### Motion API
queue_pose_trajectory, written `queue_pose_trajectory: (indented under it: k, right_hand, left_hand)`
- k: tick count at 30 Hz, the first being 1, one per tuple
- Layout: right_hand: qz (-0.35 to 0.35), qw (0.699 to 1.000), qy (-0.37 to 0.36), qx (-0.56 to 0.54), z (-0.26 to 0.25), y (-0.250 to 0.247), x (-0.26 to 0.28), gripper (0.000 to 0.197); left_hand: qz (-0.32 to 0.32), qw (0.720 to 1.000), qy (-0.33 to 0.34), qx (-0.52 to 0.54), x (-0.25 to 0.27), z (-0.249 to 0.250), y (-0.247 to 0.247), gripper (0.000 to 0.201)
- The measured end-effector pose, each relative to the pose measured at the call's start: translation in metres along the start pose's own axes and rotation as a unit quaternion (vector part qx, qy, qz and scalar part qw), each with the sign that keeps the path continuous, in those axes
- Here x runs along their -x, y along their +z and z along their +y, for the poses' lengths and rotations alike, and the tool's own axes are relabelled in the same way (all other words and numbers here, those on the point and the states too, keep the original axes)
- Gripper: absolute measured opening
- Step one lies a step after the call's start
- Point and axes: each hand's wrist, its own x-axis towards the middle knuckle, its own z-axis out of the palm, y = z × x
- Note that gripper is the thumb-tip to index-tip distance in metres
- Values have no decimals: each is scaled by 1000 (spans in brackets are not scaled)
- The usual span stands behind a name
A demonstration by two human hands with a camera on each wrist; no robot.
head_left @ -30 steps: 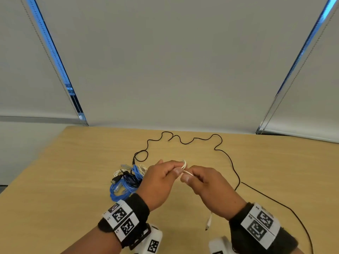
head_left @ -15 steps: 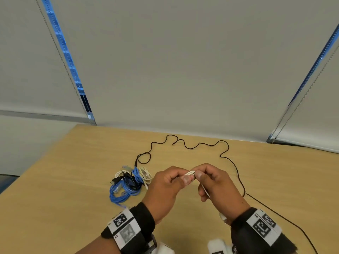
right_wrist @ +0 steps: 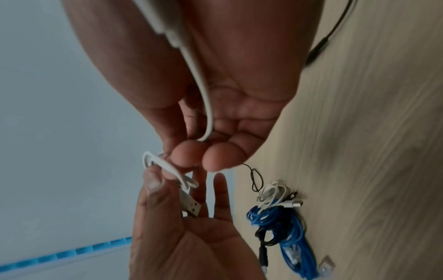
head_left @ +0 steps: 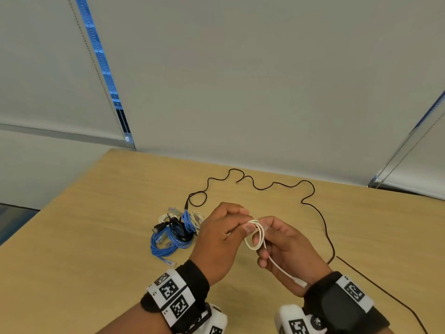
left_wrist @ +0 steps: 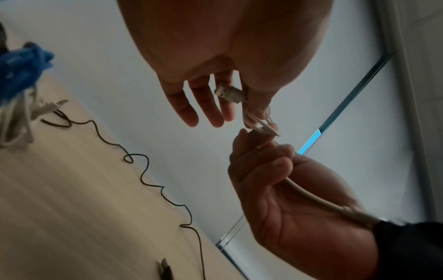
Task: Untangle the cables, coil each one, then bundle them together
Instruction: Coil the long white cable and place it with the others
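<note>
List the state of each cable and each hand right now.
White cable: partly coiled in small loops, held off the table between both hands.
Black cable: uncoiled, lying loose across the table.
Cable pile: blue, white and black cables lying together in a heap.
Left hand: pinches the loops.
Right hand: grip on the white cable's free end.

**Non-task items in view**

Light wood-grain desk (head_left: 84, 249) ran under everything. Behind its far edge hung pale grey roller blinds (head_left: 240, 80), with bead chains (head_left: 96, 68) along their edges. Blue strips of window (head_left: 101, 59) showed in the gaps between blinds. Grey wall ledge (head_left: 48, 132) at left.
</note>
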Motion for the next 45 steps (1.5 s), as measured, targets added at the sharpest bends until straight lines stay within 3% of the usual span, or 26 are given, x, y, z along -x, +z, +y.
queue_pose_trajectory:
  k: [4,7,9,10,11,13,14,15,17,19,21,24,26,28,31,33,36,41,45]
  right_hand:
    - [-4,999,35,-14,-3,-2,1,9]
    - [-19,998,64,-7,-2,-5,4,18]
    - [11,998,61,18,-3,-6,7,15]
    - [47,995,31,82,-5,-7,9,9]
    - [97,975,-23,197,-8,-9,10,9]
    - [190,860,-177,439,-17,-10,15,13]
    - [183,812,-239,501,-24,-6,18,13]
    - [152,783,-271,539,-30,0,20,14]
    - [92,741,-263,611,-32,11,20,23]
    - [96,697,-235,671,-28,17,19,25]
    - [118,679,-218,692,-24,18,16,27]
    - [133,701,-192,674,-27,15,12,26]
    - [126,732,-183,644,-30,10,8,19]
    - [115,799,-164,568,-30,2,5,19]
    - [107,928,-84,348,-27,-1,4,15]
    - [84,971,-12,225,-23,-1,3,13]
    - [69,980,21,185,-19,-3,-1,26]
    - [55,988,-2,141,-21,-5,-5,34]
    - [21,997,7,77,-26,-9,-5,29]
  left_hand:
    - [5,998,-18,67,-3,5,8,20]
    - [-14,995,-40,90,-3,8,15,21]
    - [-14,996,-50,78,-3,10,16,18]
    - [-7,996,-54,66,-5,10,16,16]
    - [4,997,-60,49,-6,9,15,15]
    - [30,997,-77,11,-10,7,12,16]
    - [39,996,-84,2,-12,7,11,15]
    - [45,995,-91,3,-13,7,11,15]
    - [51,991,-114,40,-14,10,14,17]
    - [60,981,-148,106,-14,16,19,21]
    - [77,966,-180,170,-13,20,23,22]
    - [81,934,-227,265,-11,21,27,21]
    - [63,924,-247,285,-10,18,28,18]
    - [50,944,-238,223,-10,13,28,18]
    - [19,977,-193,93,-13,5,22,19]
    - [0,986,-162,43,-14,3,16,20]
    - [-8,991,-132,-14,-15,2,11,22]
    - [7,987,-160,26,-20,6,12,20]
    - [18,985,-167,26,-29,7,8,20]
